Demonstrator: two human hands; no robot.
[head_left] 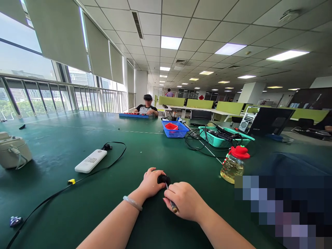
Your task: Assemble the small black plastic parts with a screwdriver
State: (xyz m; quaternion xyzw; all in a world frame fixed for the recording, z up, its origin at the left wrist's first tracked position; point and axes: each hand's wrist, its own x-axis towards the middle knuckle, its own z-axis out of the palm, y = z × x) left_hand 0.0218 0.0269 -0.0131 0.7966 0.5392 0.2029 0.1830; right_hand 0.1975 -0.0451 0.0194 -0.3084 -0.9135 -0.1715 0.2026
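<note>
My left hand [153, 182] is closed around a small black object [164, 179] at the front middle of the table; its kind is hard to make out. A small screwdriver [173, 206] with a thin metal shaft and a brownish end is held in my right hand [183, 200], its fingers pinched around it. The shaft points forward to the black object, and its tip seems to touch it. My fingers hide part of both things. A pale bangle [132, 203] circles my left wrist.
On the dark green table [77, 207] lie a white power bank [91, 160] and black cable [55, 188]. A red-lidded bottle [231, 169], blue basket [175, 133] and green basket [219, 141] with cables stand to the right. A person [147, 107] sits opposite; a beige container [14, 152] stands left.
</note>
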